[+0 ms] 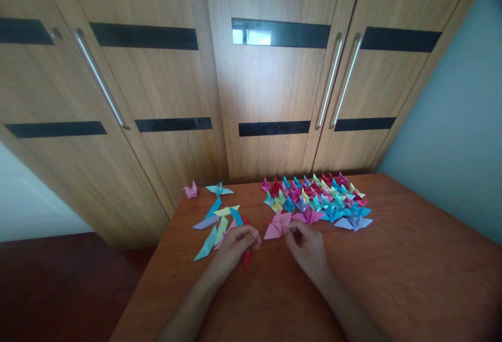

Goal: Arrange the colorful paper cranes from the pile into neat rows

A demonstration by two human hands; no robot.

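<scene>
My left hand [235, 246] rests on the wooden table [411, 269], fingers curled over a red folded paper piece [246, 259] that peeks out beneath it. My right hand [308, 248] pinches the edge of a pink origami crane [276, 225] with curled fingers. Left of my hands lie several flat folded paper pieces [217, 221] in blue, yellow, purple and pink. A teal crane [219, 190] and a small pink crane [191, 190] sit near the table's far edge.
A dense cluster of several coloured origami cranes [317, 201] fills the far middle of the table. Wooden wardrobe doors [270, 80] with metal handles stand right behind it. A pale wall [458, 138] is to the right, dark floor [58, 284] to the left.
</scene>
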